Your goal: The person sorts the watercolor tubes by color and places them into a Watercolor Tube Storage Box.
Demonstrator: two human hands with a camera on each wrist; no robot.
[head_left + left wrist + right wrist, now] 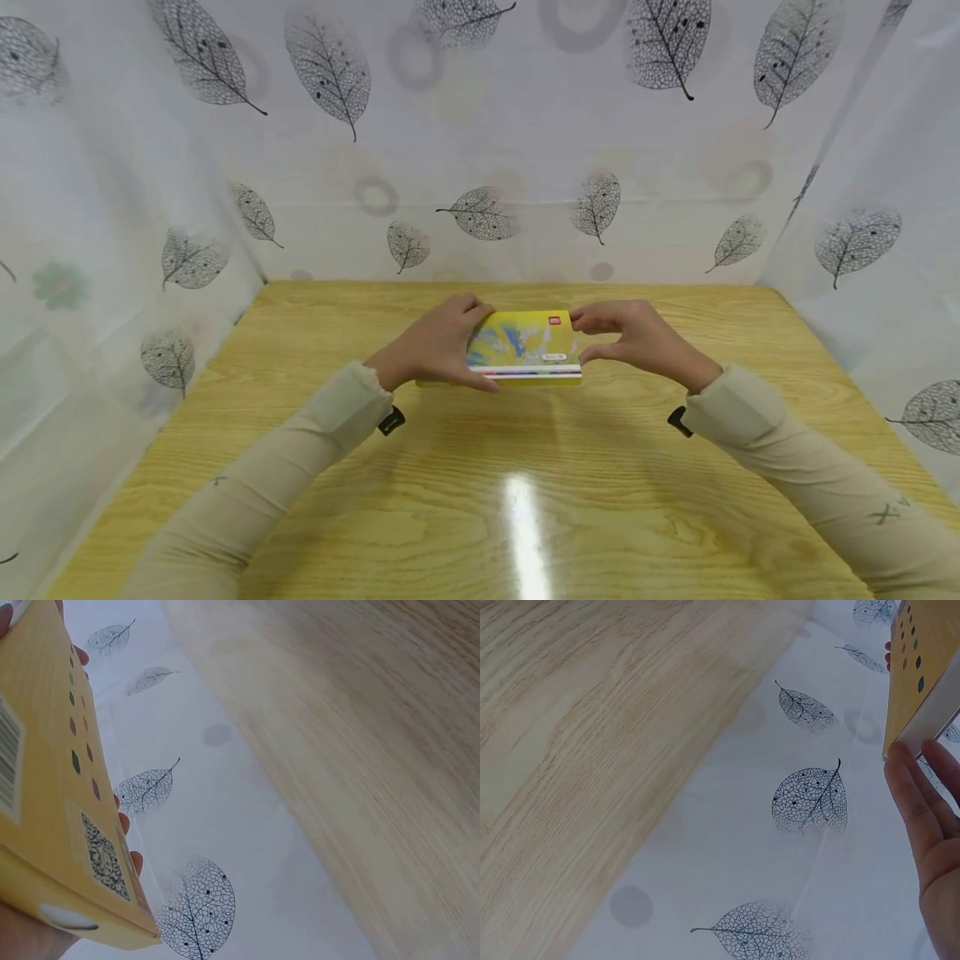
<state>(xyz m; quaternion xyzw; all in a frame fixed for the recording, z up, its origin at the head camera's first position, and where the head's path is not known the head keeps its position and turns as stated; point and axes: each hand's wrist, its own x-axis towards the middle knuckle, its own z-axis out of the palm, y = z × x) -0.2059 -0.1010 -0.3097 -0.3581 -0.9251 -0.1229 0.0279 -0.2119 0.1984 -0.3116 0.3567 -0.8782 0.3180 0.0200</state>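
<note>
A flat yellow box [522,343] with a blue and white painted pattern, a small red label and a striped front edge is held above the table. My left hand [444,343] grips its left part, thumb along the near edge and fingers over the far one. In the left wrist view, the yellow box [52,757] shows a barcode, a square code and rows of coloured dots. At the box's right end is my right hand [637,340], thumb and fingers apart. The right wrist view shows this hand's fingers [909,787] fairly straight, touching the pale end face.
Below the hands lies a wooden table [450,500] with a bright light reflection near its front. White curtain cloth [517,158] with dark leaf prints stands along the back and both sides.
</note>
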